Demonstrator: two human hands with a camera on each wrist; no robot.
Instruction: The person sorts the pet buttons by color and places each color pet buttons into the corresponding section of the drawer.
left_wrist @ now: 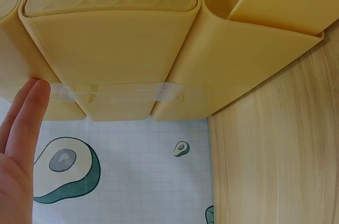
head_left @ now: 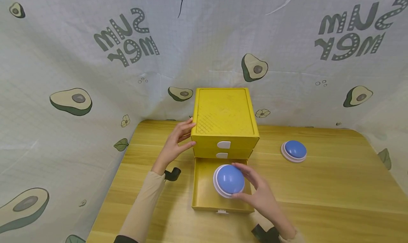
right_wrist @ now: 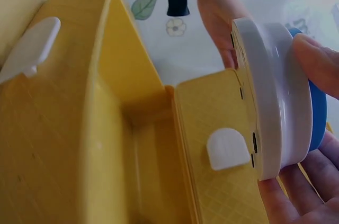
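A yellow three-drawer box (head_left: 225, 112) stands at the back of the wooden table, its bottom drawer (head_left: 204, 200) pulled out. Over that drawer, my right hand (head_left: 262, 193) grips a round blue-domed button with a white base (head_left: 230, 179), thumb and fingers at its edge. From the right wrist, the button (right_wrist: 275, 97) appears on edge, its white underside facing the drawer box. My left hand (head_left: 173, 145) rests against the box's left side with fairly straight fingers; in the left wrist view its fingers (left_wrist: 29, 113) touch the yellow side wall.
Another blue-domed button (head_left: 294, 150) with a white base sits on the table to the right of the box. Behind the table hangs a pale sheet (head_left: 207, 41) printed with avocados. Clear tape (left_wrist: 135, 92) runs across the side of the box.
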